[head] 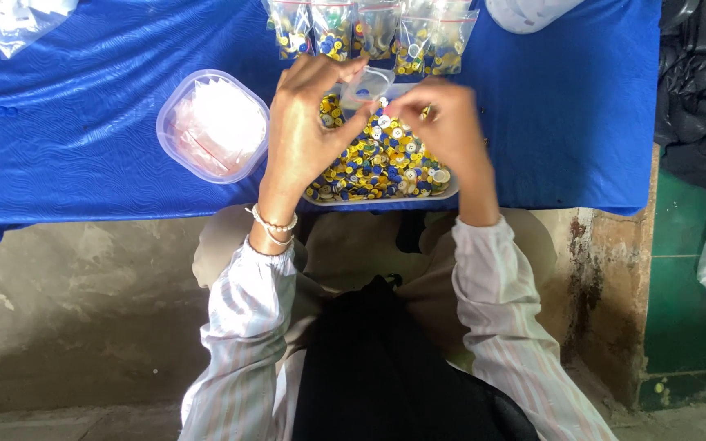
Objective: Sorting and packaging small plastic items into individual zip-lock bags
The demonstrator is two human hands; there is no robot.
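A: Looking down from the head view, state the position of each hand.

B: Both hands are raised over a shallow white tray [449, 193] heaped with small round yellow, blue and white buttons [373, 167]. The left hand [304, 131] has its fingers pinched together on one edge of a small clear plastic zip bag [367, 84]. The right hand [443, 122] meets it from the other side; it is blurred, so whether its fingers are closed on the bag or on a button cannot be determined.

A: Why is the bag held there?

B: In my judgement, holding the bag directly above the tray means that any dropped button falls back into the heap rather than onto the blue cloth-covered bench [83, 131].

A: What lies around the tray?

B: A row of filled clear bags of mixed buttons [369, 28] lies at the far edge, just beyond the tray, apparently set apart from the loose stock. A round clear plastic tub [172, 110] holding what look like pale pink empty bags sits just beside the left hand, within easy reach.

A: Anything else in this view?

B: Black plastic sacks [700, 90] are at the right, well apart from the bench. The striped sleeves [492, 302] and a bead bracelet [273, 226] on the left wrist belong to the person.
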